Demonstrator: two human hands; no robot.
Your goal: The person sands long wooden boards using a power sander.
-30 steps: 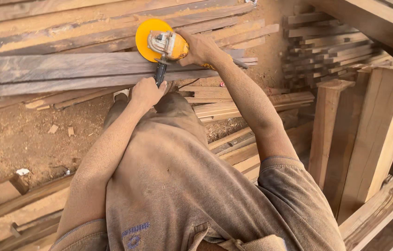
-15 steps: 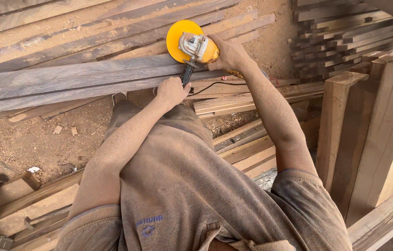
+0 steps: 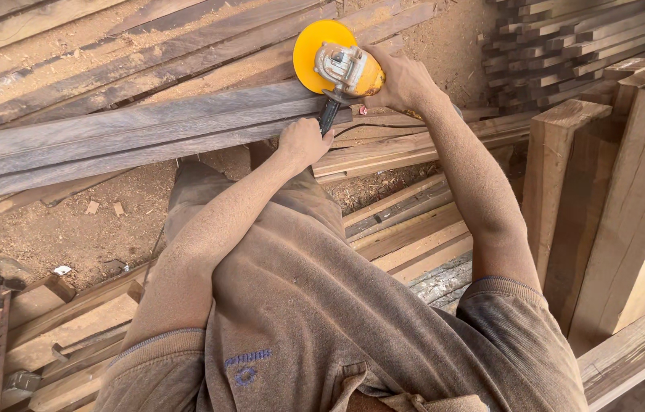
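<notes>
The right hand (image 3: pixel 405 78) is wrapped around the body of a yellow angle grinder (image 3: pixel 337 67), fingers closed over its rear end, which they hide. The left hand (image 3: pixel 303 143) grips the black side handle (image 3: pixel 329 116), fingers curled shut. The grinder's yellow disc sits on the upper edge of a long dark plank (image 3: pixel 131 130) — whether the disc touches the wood is probably so, but unclear. A thin cable (image 3: pixel 360 127) trails right across stacked timber (image 3: pixel 406 221) — its end is hidden.

A yellow disc guard (image 3: pixel 315 57) and a yellow, silver-grey body are seen on the grinder (image 3: pixel 345 70), with a black side handle (image 3: pixel 328 118). The planks (image 3: pixel 109 130) are streaked grey-brown; the shirt (image 3: pixel 322 305) is dusty brown with a blue mark.
</notes>
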